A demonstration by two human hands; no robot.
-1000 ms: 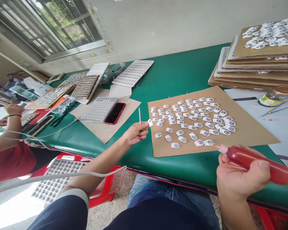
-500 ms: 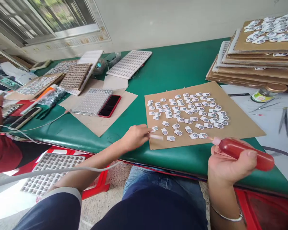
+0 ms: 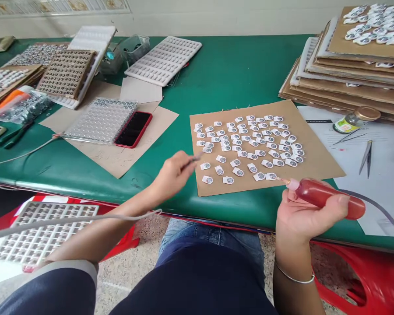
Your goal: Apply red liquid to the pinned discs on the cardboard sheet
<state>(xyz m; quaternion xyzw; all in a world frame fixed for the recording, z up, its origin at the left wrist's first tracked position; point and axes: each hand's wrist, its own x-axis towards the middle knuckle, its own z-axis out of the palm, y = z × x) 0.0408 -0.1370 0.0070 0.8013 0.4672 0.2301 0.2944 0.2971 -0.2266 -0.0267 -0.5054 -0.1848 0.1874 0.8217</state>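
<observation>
Where the padded green tabletop (image 3: pixel 236 70) meets its near edge, we have a flat brown cardboard sheet (image 3: pixel 321 166) lying just beside that edge. Our left hand (image 3: pixel 174 173) reaches to the sheet's left edge, and our right hand (image 3: pixel 298 216) is just off its near edge, towards the near right corner. The right fingers are curled around a translucent red bottle with a pink collar (image 3: pixel 321 194), the thumb pressed along its side. The bottle lies almost level, its thin nozzle aimed leftward, close to the sheet's near edge. Our left fingers are pinching a slim, blurred tool (image 3: pixel 195 158); we cannot tell whether its tip touches anything. Spread over the sheet are small white tabs with round dark prints (image 3: pixel 228 180), crowded towards the far edge and looser near the front.

We would do well to keep that left pinch light and the wrist low, so the tip meets one tab without dragging its neighbours. We should also ease the right thumb's pressure, lest the nozzle drip on a print.
</observation>
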